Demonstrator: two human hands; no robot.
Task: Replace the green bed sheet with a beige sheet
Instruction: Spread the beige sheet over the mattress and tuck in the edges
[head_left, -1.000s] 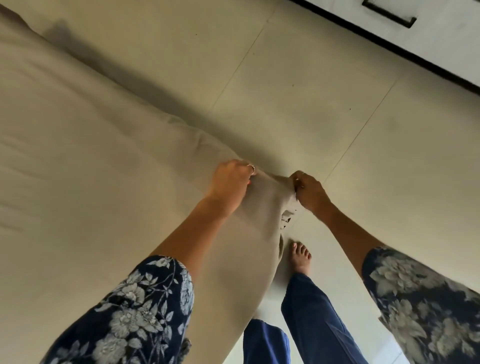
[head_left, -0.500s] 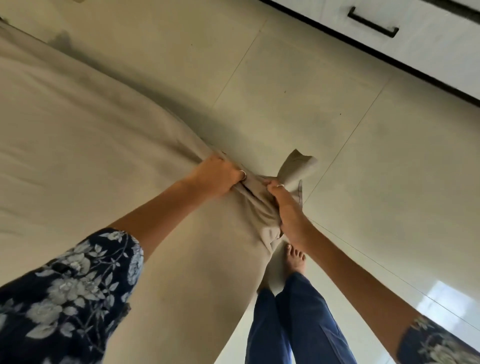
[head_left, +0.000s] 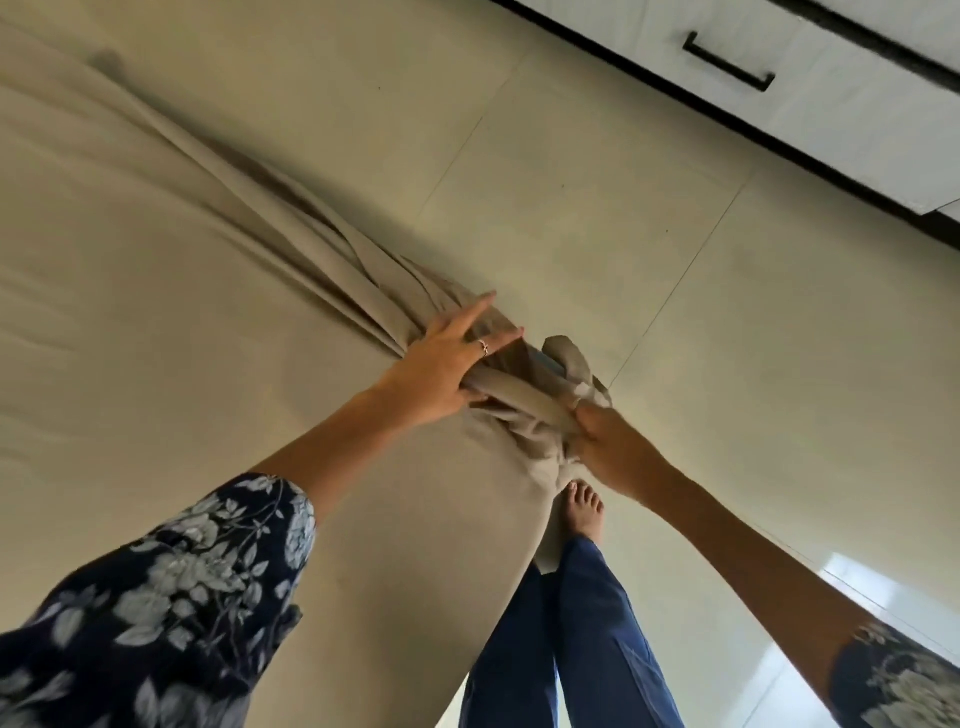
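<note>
Head view. One beige sheet (head_left: 171, 322) spread over the bed, gathered into deep folds at the corner. Two hands at that corner. Left hand (head_left: 441, 371): fingers straight and spread, palm pressing the bunched folds; one ring on it. Right hand (head_left: 615, 449): fingers curled tight round the twisted end of the sheet at the corner. One bare foot (head_left: 584, 512) on the tiled floor (head_left: 597, 218) just below. One black drawer handle (head_left: 727, 62) at top right.

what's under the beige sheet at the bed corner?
Only a sliver of something blue-grey shows where the beige sheet bunches between the left hand and right hand; everything else is covered.
</note>
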